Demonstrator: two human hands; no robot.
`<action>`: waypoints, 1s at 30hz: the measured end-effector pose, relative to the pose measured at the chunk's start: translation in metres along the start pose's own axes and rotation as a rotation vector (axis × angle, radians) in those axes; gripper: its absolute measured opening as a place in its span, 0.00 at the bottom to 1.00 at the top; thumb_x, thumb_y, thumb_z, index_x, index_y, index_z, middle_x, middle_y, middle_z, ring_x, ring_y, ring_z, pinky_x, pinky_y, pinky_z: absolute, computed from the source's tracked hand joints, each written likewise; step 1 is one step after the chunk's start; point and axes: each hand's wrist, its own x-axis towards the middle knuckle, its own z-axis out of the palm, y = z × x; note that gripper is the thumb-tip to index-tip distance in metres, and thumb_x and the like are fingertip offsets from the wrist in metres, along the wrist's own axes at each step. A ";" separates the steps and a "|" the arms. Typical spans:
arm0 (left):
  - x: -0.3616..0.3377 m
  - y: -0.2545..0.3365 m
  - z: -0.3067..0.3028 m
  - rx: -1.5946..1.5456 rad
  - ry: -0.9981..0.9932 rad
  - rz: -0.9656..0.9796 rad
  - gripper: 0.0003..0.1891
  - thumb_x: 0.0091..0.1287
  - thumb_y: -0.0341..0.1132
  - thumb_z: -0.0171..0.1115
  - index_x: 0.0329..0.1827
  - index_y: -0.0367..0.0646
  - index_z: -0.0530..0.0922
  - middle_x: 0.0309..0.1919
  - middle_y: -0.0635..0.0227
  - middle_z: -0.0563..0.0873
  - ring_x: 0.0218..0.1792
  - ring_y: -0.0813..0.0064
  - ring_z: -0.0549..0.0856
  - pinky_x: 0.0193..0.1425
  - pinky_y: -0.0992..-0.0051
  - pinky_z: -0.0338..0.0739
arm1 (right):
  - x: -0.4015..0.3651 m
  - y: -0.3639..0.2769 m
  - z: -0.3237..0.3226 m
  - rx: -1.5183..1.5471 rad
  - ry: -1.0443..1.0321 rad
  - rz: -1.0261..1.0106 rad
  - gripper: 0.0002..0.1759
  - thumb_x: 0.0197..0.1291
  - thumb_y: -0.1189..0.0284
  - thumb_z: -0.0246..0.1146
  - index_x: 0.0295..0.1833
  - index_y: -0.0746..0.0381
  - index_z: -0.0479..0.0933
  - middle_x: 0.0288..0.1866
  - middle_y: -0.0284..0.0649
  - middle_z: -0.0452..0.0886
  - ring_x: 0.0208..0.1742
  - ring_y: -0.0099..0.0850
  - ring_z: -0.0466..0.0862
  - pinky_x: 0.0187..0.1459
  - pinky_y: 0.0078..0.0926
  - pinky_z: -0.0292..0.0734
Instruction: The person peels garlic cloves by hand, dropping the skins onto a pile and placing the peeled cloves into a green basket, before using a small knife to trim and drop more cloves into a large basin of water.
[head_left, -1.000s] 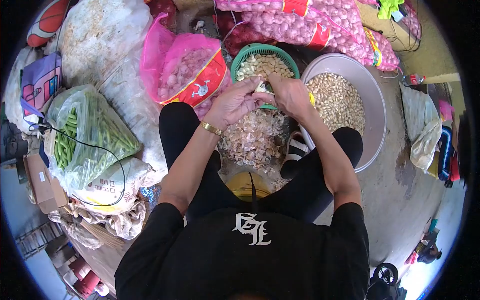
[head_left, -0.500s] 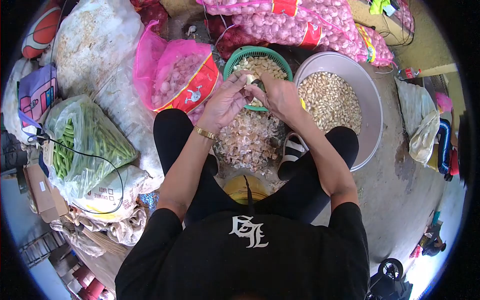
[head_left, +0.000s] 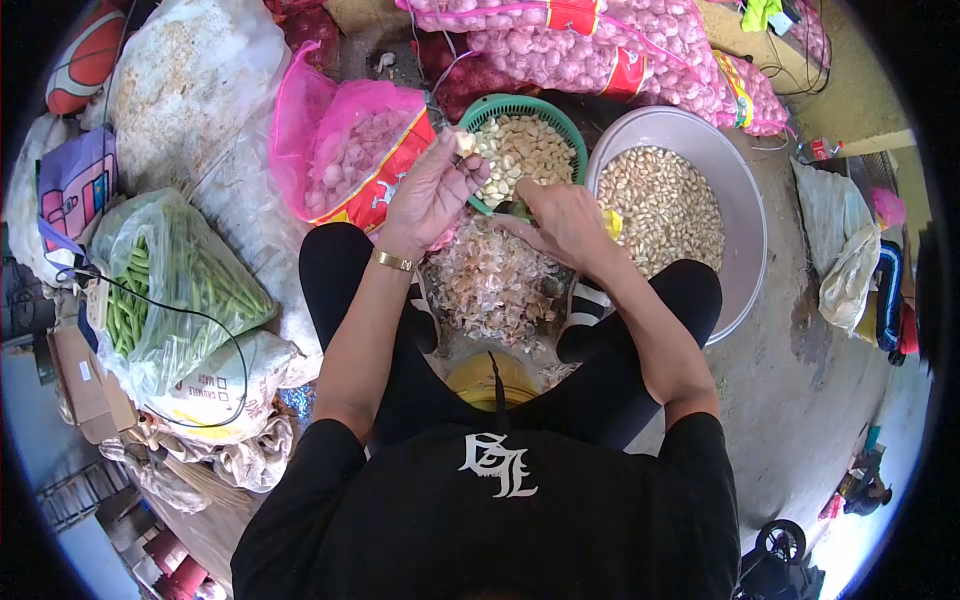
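Observation:
My left hand (head_left: pixel 432 190) pinches a pale garlic clove (head_left: pixel 465 143) between thumb and fingertips, at the left rim of the green basket (head_left: pixel 578 135). Peeled garlic cloves (head_left: pixel 537 145) lie inside that basket. My right hand (head_left: pixel 565 222) is closed around a small knife, whose yellow handle (head_left: pixel 612 222) sticks out past the palm; its dark blade (head_left: pixel 515 209) points left over the basket's near edge. Below both hands, a heap of garlic skins (head_left: pixel 490 280) covers the floor between my feet. Right of my right hand, a wide basin (head_left: pixel 745 260) contains many unpeeled cloves (head_left: pixel 660 210).
An opened pink mesh sack of garlic (head_left: pixel 350 150) stands at the left, and full garlic sacks (head_left: pixel 600 50) lie along the back. A clear bag of green pods (head_left: pixel 180 290) rests far left. A yellow container (head_left: pixel 490 378) sits between my legs. Another person (head_left: pixel 868 490) is far right.
My hands have moved apart from each other. The left went left with the clove, while the right came down and nearer with the knife, uncovering more of the basket.

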 end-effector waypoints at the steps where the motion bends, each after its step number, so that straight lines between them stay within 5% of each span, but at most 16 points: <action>1: 0.001 -0.001 -0.003 -0.007 -0.030 -0.004 0.12 0.75 0.37 0.55 0.54 0.39 0.75 0.42 0.65 0.80 0.43 0.73 0.79 0.58 0.67 0.78 | 0.000 0.001 -0.002 -0.005 -0.018 -0.025 0.27 0.60 0.46 0.63 0.38 0.63 0.71 0.19 0.48 0.76 0.27 0.51 0.81 0.29 0.48 0.72; 5: 0.001 0.000 0.001 -0.025 -0.148 -0.067 0.13 0.75 0.35 0.55 0.57 0.38 0.74 0.45 0.65 0.80 0.42 0.74 0.79 0.57 0.69 0.79 | 0.008 -0.003 -0.013 0.081 -0.020 0.071 0.28 0.60 0.46 0.63 0.44 0.63 0.74 0.23 0.51 0.79 0.30 0.53 0.82 0.32 0.46 0.75; 8: 0.002 0.000 0.004 0.079 -0.098 -0.086 0.16 0.74 0.33 0.55 0.61 0.37 0.72 0.47 0.65 0.80 0.44 0.74 0.80 0.57 0.70 0.79 | 0.015 -0.004 -0.016 0.258 0.188 0.195 0.29 0.61 0.47 0.63 0.43 0.66 0.74 0.27 0.57 0.80 0.32 0.55 0.83 0.34 0.48 0.77; 17: 0.000 -0.003 0.020 0.250 -0.060 -0.019 0.20 0.73 0.32 0.57 0.65 0.38 0.70 0.52 0.64 0.81 0.52 0.72 0.82 0.64 0.68 0.77 | 0.012 0.007 -0.020 0.662 -0.062 0.289 0.28 0.68 0.47 0.56 0.43 0.66 0.74 0.37 0.62 0.79 0.44 0.54 0.82 0.44 0.49 0.74; 23: -0.002 -0.010 0.024 0.309 -0.065 -0.041 0.20 0.74 0.30 0.54 0.67 0.34 0.68 0.53 0.60 0.81 0.52 0.73 0.83 0.60 0.73 0.80 | 0.019 0.009 -0.024 0.173 0.289 0.080 0.28 0.58 0.49 0.67 0.38 0.66 0.72 0.25 0.52 0.78 0.27 0.51 0.81 0.29 0.43 0.74; 30: 0.000 -0.014 0.019 0.333 -0.050 -0.089 0.19 0.74 0.28 0.54 0.66 0.33 0.69 0.51 0.61 0.82 0.49 0.75 0.84 0.54 0.77 0.84 | 0.021 0.011 -0.021 0.004 0.376 -0.052 0.31 0.54 0.47 0.69 0.41 0.65 0.71 0.25 0.50 0.79 0.28 0.49 0.82 0.29 0.43 0.75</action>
